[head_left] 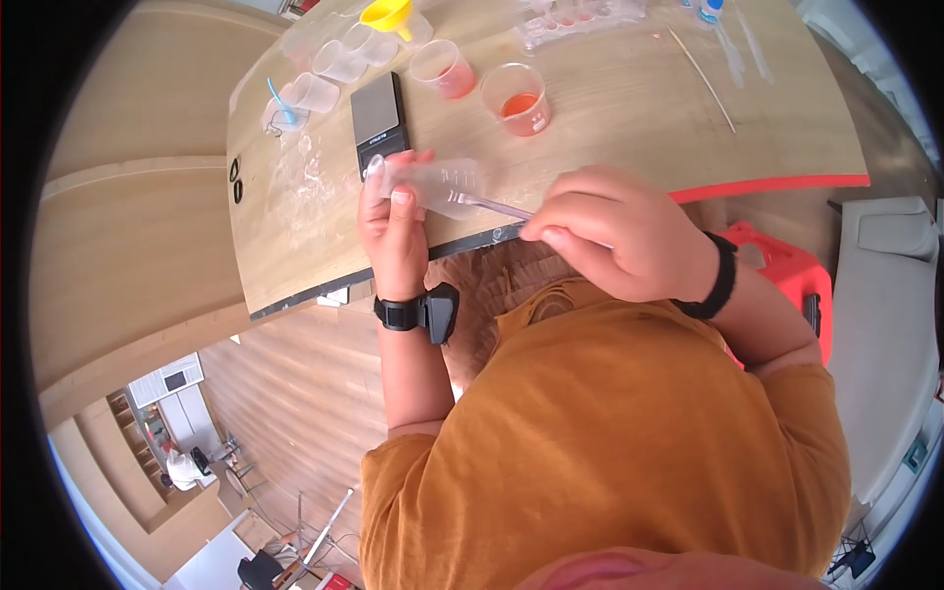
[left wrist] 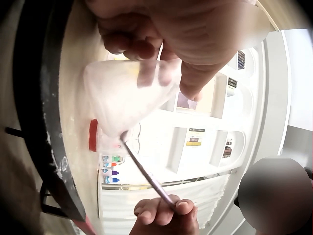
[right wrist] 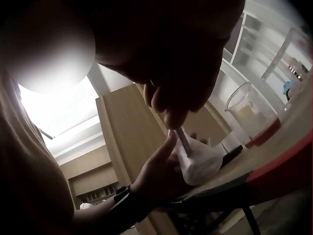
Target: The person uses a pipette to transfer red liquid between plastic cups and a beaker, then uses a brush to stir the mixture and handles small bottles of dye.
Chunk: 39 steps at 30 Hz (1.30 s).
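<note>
In the head view my left hand (head_left: 393, 221) holds a clear plastic flask (head_left: 438, 182) with printed graduation marks. The flask lies tilted on its side above the table's near edge, its narrow end in my fingers and its wide end towards the right. My right hand (head_left: 619, 231) pinches a slim metal spatula (head_left: 500, 207). In the left wrist view the spatula's flattened tip (left wrist: 124, 135) meets the lower corner of the cloudy-looking flask (left wrist: 122, 93). The right wrist view shows the spatula (right wrist: 184, 141) running from my right fingertips to the flask (right wrist: 203, 164).
A black digital scale (head_left: 379, 113) lies beyond my left hand. Two beakers, one (head_left: 516, 103) nearer me, hold red liquid. Several clear cups (head_left: 339, 64), a yellow funnel (head_left: 386, 14) and a wooden stick (head_left: 703, 79) are farther back. A red stool (head_left: 787, 275) stands at the right.
</note>
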Each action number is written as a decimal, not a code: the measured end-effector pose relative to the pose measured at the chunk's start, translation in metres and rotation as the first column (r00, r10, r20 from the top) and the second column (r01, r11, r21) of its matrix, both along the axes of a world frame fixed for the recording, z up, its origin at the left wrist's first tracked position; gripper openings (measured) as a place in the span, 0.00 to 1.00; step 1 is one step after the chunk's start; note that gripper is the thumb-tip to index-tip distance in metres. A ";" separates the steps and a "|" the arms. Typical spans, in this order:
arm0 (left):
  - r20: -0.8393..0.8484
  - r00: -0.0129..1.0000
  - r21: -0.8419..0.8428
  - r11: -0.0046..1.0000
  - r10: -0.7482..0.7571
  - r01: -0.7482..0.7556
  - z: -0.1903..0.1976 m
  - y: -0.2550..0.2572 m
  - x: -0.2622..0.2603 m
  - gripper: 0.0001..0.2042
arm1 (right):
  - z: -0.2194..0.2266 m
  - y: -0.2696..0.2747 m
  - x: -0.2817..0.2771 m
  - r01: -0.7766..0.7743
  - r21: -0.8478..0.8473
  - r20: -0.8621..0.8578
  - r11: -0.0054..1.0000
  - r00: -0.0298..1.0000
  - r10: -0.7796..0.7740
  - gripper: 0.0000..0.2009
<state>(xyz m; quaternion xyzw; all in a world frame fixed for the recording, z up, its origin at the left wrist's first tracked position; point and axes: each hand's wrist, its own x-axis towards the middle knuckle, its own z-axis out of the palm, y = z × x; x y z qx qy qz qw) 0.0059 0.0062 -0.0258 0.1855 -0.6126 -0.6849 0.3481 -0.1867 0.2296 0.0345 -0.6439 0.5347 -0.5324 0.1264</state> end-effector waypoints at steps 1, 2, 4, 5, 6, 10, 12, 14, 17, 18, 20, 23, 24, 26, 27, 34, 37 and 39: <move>0.005 1.000 0.019 1.000 -0.009 0.009 -0.003 -0.003 0.002 0.25 | 0.001 0.005 -0.001 -0.004 0.072 -0.013 0.997 1.000 0.005 0.08; 0.009 1.000 0.038 0.999 -0.022 0.022 -0.004 -0.004 0.002 0.24 | 0.002 0.004 0.000 -0.005 0.075 -0.016 0.997 1.000 0.007 0.08; -0.008 0.999 0.041 0.999 -0.033 0.033 0.001 -0.001 -0.001 0.24 | 0.002 0.003 0.004 0.022 0.011 0.053 1.000 0.998 -0.023 0.07; -0.020 0.999 0.041 0.998 -0.040 0.041 0.003 0.000 -0.002 0.24 | 0.002 -0.002 0.007 0.029 0.011 0.053 1.000 0.998 -0.030 0.07; -0.019 0.999 0.039 0.998 -0.045 0.046 0.002 0.001 -0.003 0.24 | 0.001 -0.010 0.011 0.041 -0.044 0.020 0.998 0.999 -0.040 0.06; 0.007 1.000 -0.012 1.000 0.023 -0.023 -0.001 -0.002 -0.004 0.23 | 0.005 -0.006 0.006 0.057 -0.040 -0.087 0.998 0.994 -0.060 0.06; 0.023 0.999 -0.020 0.999 0.027 -0.027 -0.005 -0.002 0.001 0.23 | 0.003 0.006 0.004 0.059 0.033 -0.078 0.998 0.995 -0.056 0.06; 0.004 0.998 -0.007 0.998 0.063 -0.063 -0.010 -0.003 -0.002 0.22 | 0.005 0.007 0.004 0.082 0.104 -0.075 0.991 0.994 -0.074 0.06; 0.020 0.999 0.005 0.999 0.044 -0.044 -0.002 0.001 -0.004 0.21 | 0.008 -0.007 0.014 0.111 -0.004 -0.034 0.994 0.993 -0.111 0.04; 0.019 0.999 0.004 0.999 0.042 -0.042 -0.002 0.000 -0.004 0.21 | 0.002 -0.015 0.018 0.105 -0.064 -0.047 0.992 0.993 -0.109 0.04; -0.019 0.999 0.048 0.999 0.026 -0.025 -0.003 -0.003 -0.002 0.22 | 0.002 -0.017 0.018 0.090 -0.131 -0.059 0.987 0.993 -0.099 0.04; 0.005 0.997 0.017 0.997 0.075 -0.075 -0.003 0.001 -0.004 0.22 | 0.004 0.001 0.008 0.095 -0.006 -0.104 0.995 0.990 -0.095 0.04; 0.003 0.997 0.019 0.997 0.076 -0.076 -0.001 0.001 -0.004 0.22 | 0.003 0.005 0.005 0.078 0.033 -0.059 0.996 0.995 -0.076 0.04; 0.031 0.998 -0.024 0.998 0.051 -0.050 0.001 0.001 -0.005 0.20 | 0.003 0.006 0.005 0.076 0.075 -0.014 0.994 0.997 -0.075 0.04; 0.029 0.999 -0.023 0.999 0.040 -0.040 0.001 0.001 -0.007 0.20 | 0.005 -0.002 0.010 0.083 -0.009 -0.039 0.997 0.996 -0.083 0.03; 0.022 0.997 -0.016 0.998 0.068 -0.067 0.003 0.004 -0.004 0.21 | 0.004 0.003 0.009 0.101 0.030 -0.068 0.994 0.993 -0.099 0.04; 0.023 0.998 -0.009 0.998 0.064 -0.063 0.002 0.004 -0.003 0.20 | 0.004 0.004 0.012 0.101 0.033 -0.036 0.994 0.994 -0.100 0.03; 0.012 0.998 0.009 0.998 0.057 -0.058 0.000 0.003 -0.005 0.20 | 0.003 -0.004 0.016 0.111 -0.013 -0.001 0.994 0.994 -0.111 0.01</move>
